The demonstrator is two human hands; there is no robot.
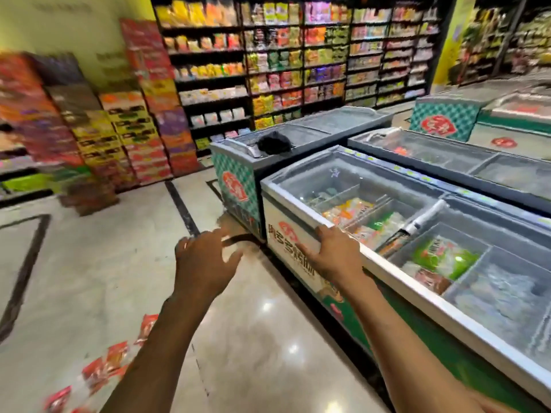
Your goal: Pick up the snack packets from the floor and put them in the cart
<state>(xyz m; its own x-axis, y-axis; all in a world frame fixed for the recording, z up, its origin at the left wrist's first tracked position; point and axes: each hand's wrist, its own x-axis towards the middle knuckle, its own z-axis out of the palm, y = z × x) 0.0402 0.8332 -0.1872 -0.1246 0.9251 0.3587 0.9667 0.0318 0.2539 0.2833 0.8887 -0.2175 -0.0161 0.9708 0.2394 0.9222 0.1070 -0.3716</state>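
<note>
Several red and clear snack packets (103,369) lie scattered on the shiny tiled floor at the lower left, partly hidden behind my left forearm. My left hand (204,262) is stretched out in mid-air above the floor, fingers spread, holding nothing. My right hand (335,253) rests on the white front rim of a chest freezer (387,272), fingers apart over the edge, nothing in it. No cart is in view.
Glass-topped chest freezers (447,162) fill the right side. Stacked cartons (125,129) stand along the left wall, stocked shelves (298,64) at the back. Open floor (119,248) lies between the cartons and freezers. A dark cloth (272,143) sits on a freezer lid.
</note>
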